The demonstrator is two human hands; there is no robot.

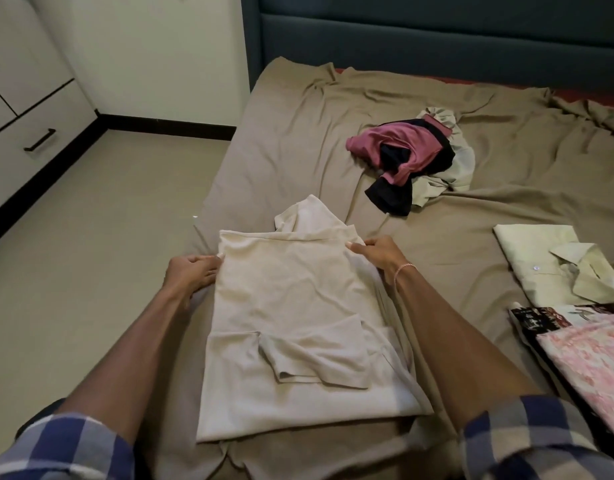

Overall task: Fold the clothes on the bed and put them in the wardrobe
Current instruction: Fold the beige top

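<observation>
A cream T-shirt [291, 306] lies on the bed [298, 140] in front of me, its sides and sleeves folded inward. My left hand [191, 271] grips the shirt's far left corner, thumb on top. My right hand [378, 254] pinches the far right corner. Both corners are held at the far end of the folded panel. Further back on the bed lies an unfolded heap of pink, black and pale clothes [412, 161].
A folded pale green shirt [554, 265] lies on the bed at the right. Nearer me are a black-and-white patterned garment [537, 320] and a pink patterned one [589, 362]. White drawers [32, 133] stand at the far left beyond bare floor. A dark headboard [437, 39] is behind.
</observation>
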